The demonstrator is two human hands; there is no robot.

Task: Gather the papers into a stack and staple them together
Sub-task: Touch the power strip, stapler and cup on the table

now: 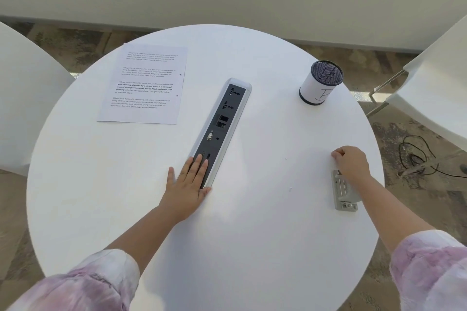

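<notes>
Printed papers lie flat as one pile at the far left of the round white table. A grey stapler lies near the table's right edge. My right hand rests over the stapler's far end with its fingers curled; whether it grips the stapler is not clear. My left hand lies flat and open on the table, fingertips on the near end of the socket strip, far from the papers.
A grey and black socket strip runs diagonally across the table's middle. A white mesh-topped cup stands at the far right. White chairs flank the table, and a black cable lies on the floor at right.
</notes>
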